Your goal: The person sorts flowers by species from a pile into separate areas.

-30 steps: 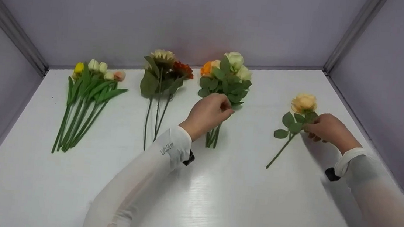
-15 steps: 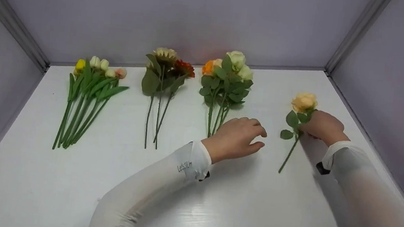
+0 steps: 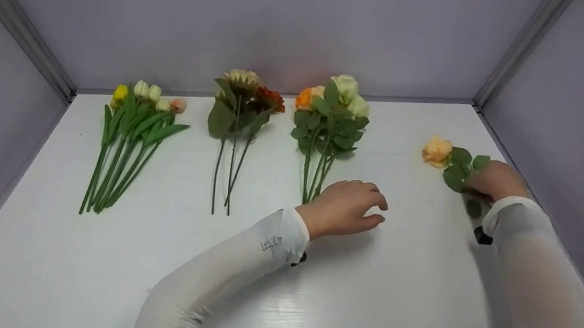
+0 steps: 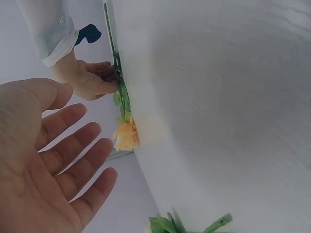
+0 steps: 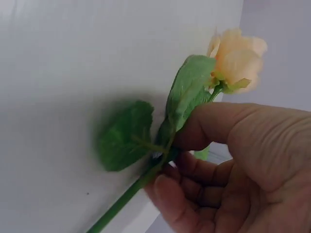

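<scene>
At the right of the table my right hand (image 3: pixel 499 179) pinches the stem of a peach-yellow rose (image 3: pixel 437 151) between thumb and fingers. The right wrist view shows the green stem (image 5: pixel 121 204) passing between thumb and fingertips, with leaves (image 5: pixel 192 87) around the grip. In the head view the bloom points left and the hand covers most of the stem. My left hand (image 3: pixel 345 208) is held over the table with fingers spread and loosely bent, holding nothing. It overlaps the lower stems of a bunch of roses (image 3: pixel 331 119) with orange, peach and whitish blooms.
A bunch of tulips (image 3: pixel 131 132) in yellow, white and pink lies on the left of the white table (image 3: pixel 72 271). Between it and the roses lie stems with cream and dark red blooms (image 3: pixel 269 99). Grey panels (image 3: pixel 284 24) enclose the back and sides.
My left hand has drawn back from the rose bunch, toward the front and right. My right hand has turned the single rose, so its bloom now points left instead of away.
</scene>
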A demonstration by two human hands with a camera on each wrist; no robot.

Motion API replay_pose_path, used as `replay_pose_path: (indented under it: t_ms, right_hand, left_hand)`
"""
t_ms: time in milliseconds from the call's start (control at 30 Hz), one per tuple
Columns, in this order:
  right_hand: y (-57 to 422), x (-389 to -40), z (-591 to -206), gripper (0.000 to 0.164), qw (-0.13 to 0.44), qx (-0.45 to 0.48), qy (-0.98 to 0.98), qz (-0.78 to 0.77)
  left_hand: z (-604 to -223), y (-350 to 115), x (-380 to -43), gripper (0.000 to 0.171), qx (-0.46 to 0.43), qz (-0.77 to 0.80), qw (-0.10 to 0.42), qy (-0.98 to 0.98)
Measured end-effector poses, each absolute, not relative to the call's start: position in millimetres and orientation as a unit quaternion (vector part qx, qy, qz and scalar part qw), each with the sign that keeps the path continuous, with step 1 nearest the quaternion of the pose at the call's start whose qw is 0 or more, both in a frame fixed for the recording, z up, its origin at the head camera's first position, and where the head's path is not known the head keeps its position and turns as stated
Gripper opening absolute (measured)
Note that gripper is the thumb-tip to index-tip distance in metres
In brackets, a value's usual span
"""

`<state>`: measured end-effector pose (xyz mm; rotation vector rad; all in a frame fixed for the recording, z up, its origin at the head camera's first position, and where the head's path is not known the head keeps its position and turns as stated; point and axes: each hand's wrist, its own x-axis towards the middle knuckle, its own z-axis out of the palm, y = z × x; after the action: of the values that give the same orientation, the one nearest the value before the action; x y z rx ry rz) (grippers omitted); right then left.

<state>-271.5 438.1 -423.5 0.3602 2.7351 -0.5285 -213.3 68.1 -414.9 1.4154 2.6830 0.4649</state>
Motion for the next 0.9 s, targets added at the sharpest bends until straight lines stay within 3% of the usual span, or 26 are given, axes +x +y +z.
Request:
replay_pose_path:
  t_ms: [133,233,333,467,900]
  right_hand:
    - [441,-277,-415,0.028,0.149,0.117,0.941,-0.28]
    - [436,-280,-403,0.032,0.113,0.107,0.93,-0.334]
    - [424,-285,-389,0.047,0.07,0.099,0.912,-0.392]
    - [398,-291,-371,0.044,0.024,0.087,0.868,-0.489]
    - [262,-285,-348,0.039,0.02,-0.05,0.69,-0.722]
  left_hand:
    - [-418,66,-219,0.028,0.446,0.187,0.054,0.874]
    - [-417,64,-222,0.028,0.426,0.211,0.06,0.878]
    - [-416,60,-225,0.028,0.401,0.244,0.067,0.88]
    - [-415,54,-229,0.027,0.367,0.31,0.082,0.873]
    - [-413,17,-233,0.041,0.225,0.562,0.174,0.776]
